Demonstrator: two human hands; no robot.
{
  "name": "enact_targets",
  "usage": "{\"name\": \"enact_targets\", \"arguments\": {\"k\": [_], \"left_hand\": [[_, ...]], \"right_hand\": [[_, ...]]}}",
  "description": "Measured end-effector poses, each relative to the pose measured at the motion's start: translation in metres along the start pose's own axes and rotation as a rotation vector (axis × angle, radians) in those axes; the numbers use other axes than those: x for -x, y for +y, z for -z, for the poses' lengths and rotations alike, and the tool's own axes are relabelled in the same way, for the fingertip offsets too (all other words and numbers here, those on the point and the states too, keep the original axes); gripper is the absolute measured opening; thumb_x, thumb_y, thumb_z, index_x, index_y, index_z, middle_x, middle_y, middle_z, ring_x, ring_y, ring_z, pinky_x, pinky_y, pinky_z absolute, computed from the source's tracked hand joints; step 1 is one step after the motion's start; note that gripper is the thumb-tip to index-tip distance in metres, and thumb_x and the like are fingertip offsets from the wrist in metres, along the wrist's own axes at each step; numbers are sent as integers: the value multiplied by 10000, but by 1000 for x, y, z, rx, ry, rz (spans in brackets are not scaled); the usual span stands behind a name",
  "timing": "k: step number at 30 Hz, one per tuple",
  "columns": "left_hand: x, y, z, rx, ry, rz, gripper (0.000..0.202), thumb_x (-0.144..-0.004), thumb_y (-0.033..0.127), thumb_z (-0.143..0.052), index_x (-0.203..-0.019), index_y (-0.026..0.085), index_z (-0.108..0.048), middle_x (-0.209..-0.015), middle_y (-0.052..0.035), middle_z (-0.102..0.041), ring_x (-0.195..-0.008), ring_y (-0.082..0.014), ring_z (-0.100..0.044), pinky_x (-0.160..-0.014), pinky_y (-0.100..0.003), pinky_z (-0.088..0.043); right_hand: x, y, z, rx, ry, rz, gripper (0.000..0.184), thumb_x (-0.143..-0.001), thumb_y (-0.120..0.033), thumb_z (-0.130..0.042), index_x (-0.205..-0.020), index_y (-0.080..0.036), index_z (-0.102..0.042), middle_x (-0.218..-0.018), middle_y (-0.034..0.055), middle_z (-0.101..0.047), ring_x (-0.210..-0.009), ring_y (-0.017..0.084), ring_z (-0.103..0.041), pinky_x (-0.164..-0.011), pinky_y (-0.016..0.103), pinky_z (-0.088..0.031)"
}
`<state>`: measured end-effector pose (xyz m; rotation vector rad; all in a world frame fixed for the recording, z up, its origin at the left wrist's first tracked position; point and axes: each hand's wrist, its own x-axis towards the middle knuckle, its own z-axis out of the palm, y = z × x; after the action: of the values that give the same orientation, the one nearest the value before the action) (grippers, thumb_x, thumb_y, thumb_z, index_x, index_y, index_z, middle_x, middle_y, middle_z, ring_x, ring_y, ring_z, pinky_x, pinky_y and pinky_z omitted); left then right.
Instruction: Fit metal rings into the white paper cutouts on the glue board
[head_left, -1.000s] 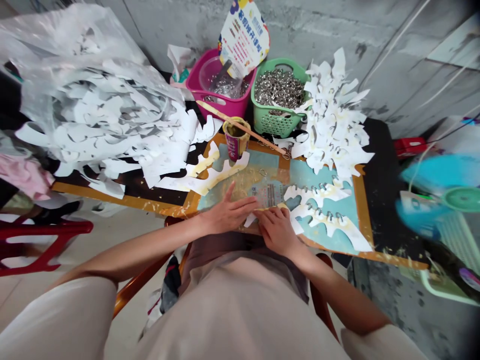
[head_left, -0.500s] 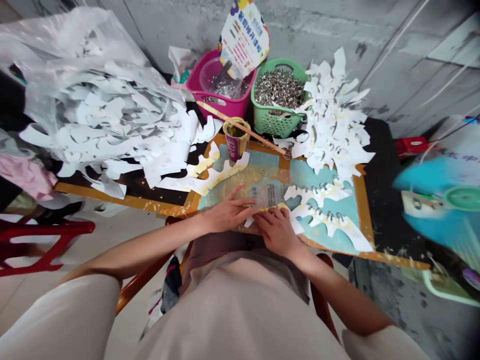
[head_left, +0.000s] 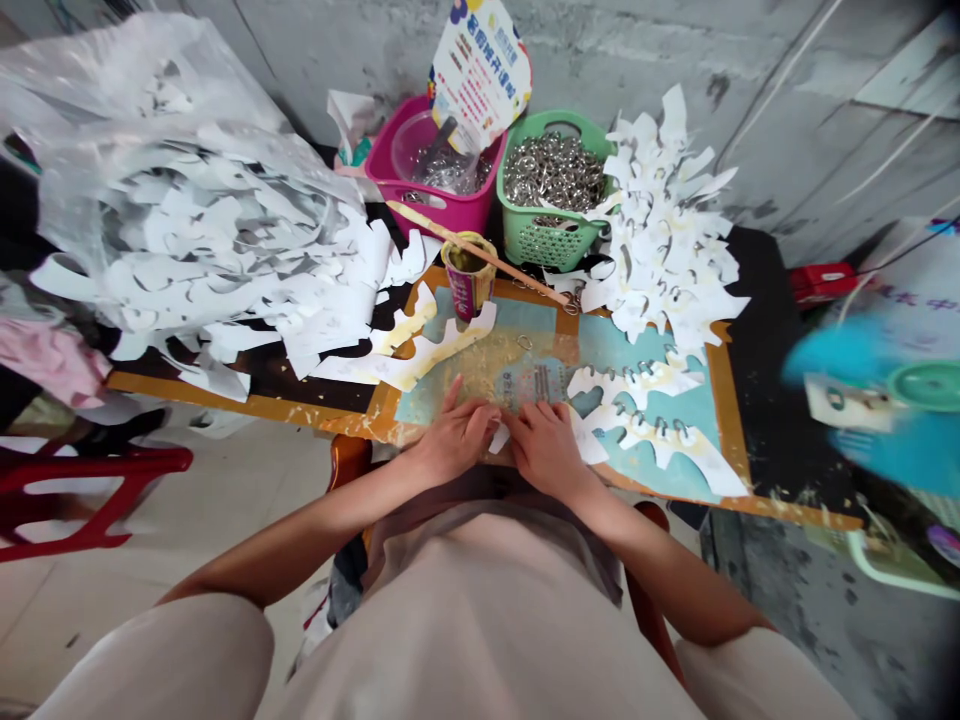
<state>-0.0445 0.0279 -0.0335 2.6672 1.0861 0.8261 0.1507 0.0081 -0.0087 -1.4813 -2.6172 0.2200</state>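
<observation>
At the near edge of the work board (head_left: pixel 480 385), a white cut-out piece (head_left: pixel 589 440) lies mostly covered by my hands. My right hand (head_left: pixel 550 448) rests on it with curled fingers pressed together at its upper edge. Close beside it, my left hand (head_left: pixel 459 438) has thumb and fingers drawn together, one finger raised; what they pinch is too small to make out. Two cut-outs fitted with metal rings, an upper one (head_left: pixel 637 382) and a lower one (head_left: pixel 667 440), lie to the right. A loose metal ring (head_left: pixel 524 342) sits beyond my hands.
A cup of yellowish paste (head_left: pixel 469 285) stands behind, a wooden stick (head_left: pixel 510 268) across its top. Further back are a pink basket (head_left: pixel 469 212) and a green basket (head_left: pixel 551 238) of metal rings. Cut-outs pile up left (head_left: pixel 247 260) and right (head_left: pixel 660 250). A blue fan (head_left: pixel 855 400) blurs at right.
My left hand has gone from fingers stretched over the piece to fingers drawn together beside my right hand. My right hand stays at the piece, its fingers slightly shifted.
</observation>
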Motion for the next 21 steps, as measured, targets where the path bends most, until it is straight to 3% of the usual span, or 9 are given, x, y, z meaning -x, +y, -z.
{"name": "enact_targets", "arguments": {"k": [7, 14, 17, 21], "left_hand": [[5, 11, -9, -84, 55, 79, 129, -944, 115, -444, -1030, 183, -513, -875, -41, -731, -886, -204, -705, -1181, -595, -271], [9, 16, -14, -114, 77, 130, 137, -962, 121, -429, -1029, 180, -532, -888, -39, -729, -847, -184, -696, -1163, -572, -315], [11, 19, -15, -137, 60, 170, 136, -970, 123, -419, -1005, 195, -529, -885, -28, -724, -851, -184, -694, -1175, -589, -283], [12, 24, -15, -111, 51, 212, 124, -958, 118, -437, -972, 180, -543, -822, -26, -713, -825, -193, -688, -1147, -573, -336]], "right_hand": [[6, -2, -3, -24, 28, -50, 407, -960, -224, -429, -1336, -122, -548, -1045, 135, -632, -983, 281, -497, -854, 433, -266], [4, -2, -3, 19, -6, -10, 466, -915, -195, -482, -1375, -245, -537, -1063, 115, -602, -987, 284, -480, -843, 430, -261], [4, -3, -5, 18, 1, -19, 469, -920, -198, -474, -1385, -236, -528, -1055, 116, -600, -1000, 286, -473, -845, 430, -262], [6, -4, -7, 10, 9, -27, 463, -932, -197, -453, -1390, -210, -521, -1033, 120, -613, -992, 287, -474, -857, 446, -256]]}}
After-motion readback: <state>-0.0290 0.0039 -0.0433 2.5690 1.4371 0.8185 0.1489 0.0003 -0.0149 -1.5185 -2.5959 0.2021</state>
